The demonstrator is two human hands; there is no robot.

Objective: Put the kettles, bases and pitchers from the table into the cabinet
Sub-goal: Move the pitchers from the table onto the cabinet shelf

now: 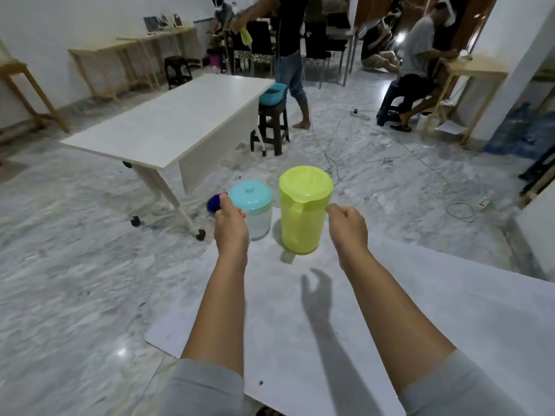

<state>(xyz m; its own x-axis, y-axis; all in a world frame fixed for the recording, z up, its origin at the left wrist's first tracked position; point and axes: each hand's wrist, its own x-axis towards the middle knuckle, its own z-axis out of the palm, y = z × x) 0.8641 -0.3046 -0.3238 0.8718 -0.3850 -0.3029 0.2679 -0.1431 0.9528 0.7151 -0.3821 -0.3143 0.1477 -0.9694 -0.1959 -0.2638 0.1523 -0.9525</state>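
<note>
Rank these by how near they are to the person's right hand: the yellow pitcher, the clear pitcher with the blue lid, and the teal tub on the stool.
From the right hand:
1. Yellow pitcher, just to its left on the table.
2. Clear pitcher, further left, by the left hand.
3. Teal tub, far off on a stool.

No readable text, label, brand, number or sign appears anywhere in this view. The yellow-green pitcher [303, 208] and the clear pitcher with the turquoise lid [253, 210], both on the worktop [300, 310] toward twelve o'clock, carry plain surfaces with no lettering. A sheet of paper on the floor [451, 127] at about two o'clock is too small and blurred to read.
</note>
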